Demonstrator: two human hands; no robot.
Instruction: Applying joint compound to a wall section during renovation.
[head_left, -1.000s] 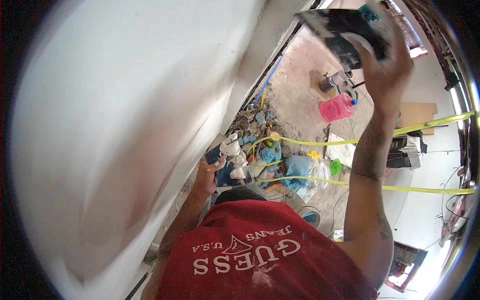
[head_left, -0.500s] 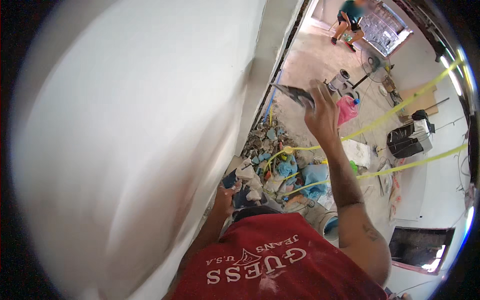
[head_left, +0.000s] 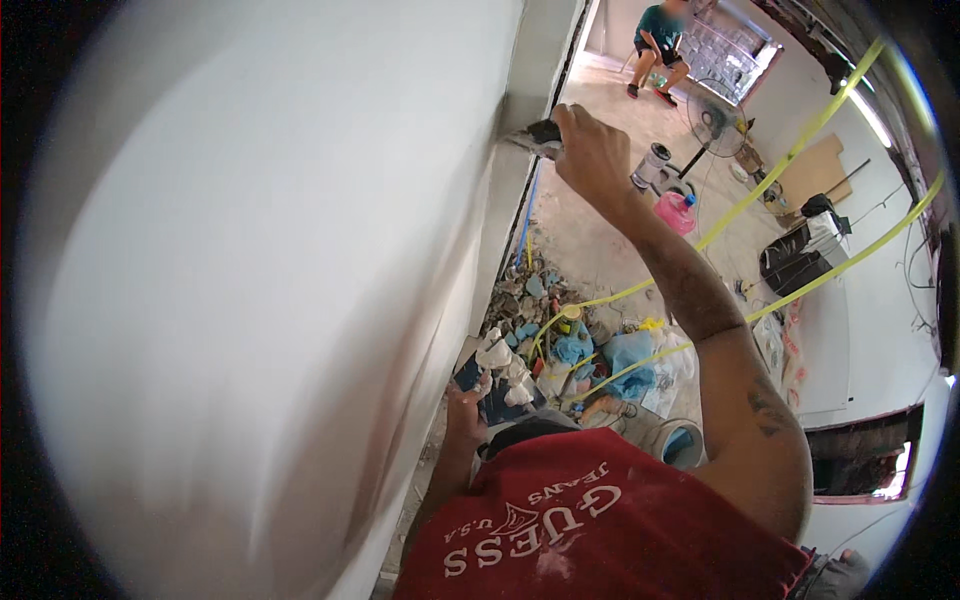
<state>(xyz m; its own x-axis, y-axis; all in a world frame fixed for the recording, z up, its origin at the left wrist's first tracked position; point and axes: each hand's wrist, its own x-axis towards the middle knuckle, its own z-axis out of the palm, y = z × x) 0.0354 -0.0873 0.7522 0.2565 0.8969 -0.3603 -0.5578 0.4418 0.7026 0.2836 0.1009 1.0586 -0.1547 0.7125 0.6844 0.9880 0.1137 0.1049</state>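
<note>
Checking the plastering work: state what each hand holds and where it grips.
Right hand grips a putty knife by its handle, blade at the white wall. Left hand holds a dark board by its edge.

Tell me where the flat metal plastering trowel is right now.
In the head view, upper middle: the flat metal plastering trowel is in the right hand, its blade against the white plastered wall.

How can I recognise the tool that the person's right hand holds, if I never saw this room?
Start from the big white wall filling the left of the picture and follow it to its grey corner edge. There the raised right hand presses a flat trowel against the edge. It is the only thin metal blade up high; the fan and pink jug stand on the floor.
</note>
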